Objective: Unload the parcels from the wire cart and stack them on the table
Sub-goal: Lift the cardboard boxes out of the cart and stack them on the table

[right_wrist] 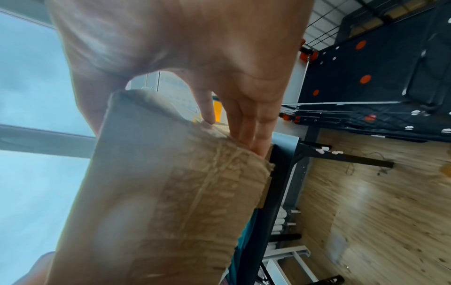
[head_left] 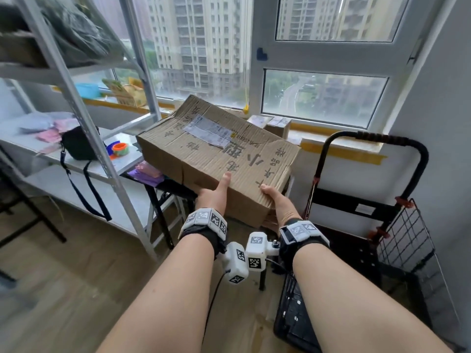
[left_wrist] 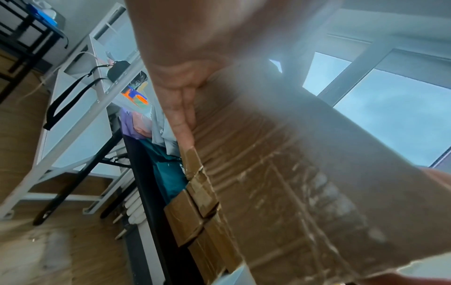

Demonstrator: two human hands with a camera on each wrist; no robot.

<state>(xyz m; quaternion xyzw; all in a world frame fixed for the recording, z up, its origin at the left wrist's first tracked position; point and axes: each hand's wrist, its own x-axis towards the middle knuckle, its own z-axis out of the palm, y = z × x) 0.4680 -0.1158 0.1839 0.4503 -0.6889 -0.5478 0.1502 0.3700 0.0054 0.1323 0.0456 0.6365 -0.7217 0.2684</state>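
Both the left hand [head_left: 212, 193] and the right hand [head_left: 276, 200] grip the near end of the cardboard parcel [head_left: 216, 154], whose long axis points to 11 o'clock, toward the table [head_left: 165, 186].

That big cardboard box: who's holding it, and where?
Both hands, left hand and right hand, grip the cardboard box at its near edge, thumbs on top.

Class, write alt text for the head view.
Both hands, left hand and right hand, hold a worn cardboard box by its near edge, thumbs on top. A black wire cart stands at right, metal shelving at left.
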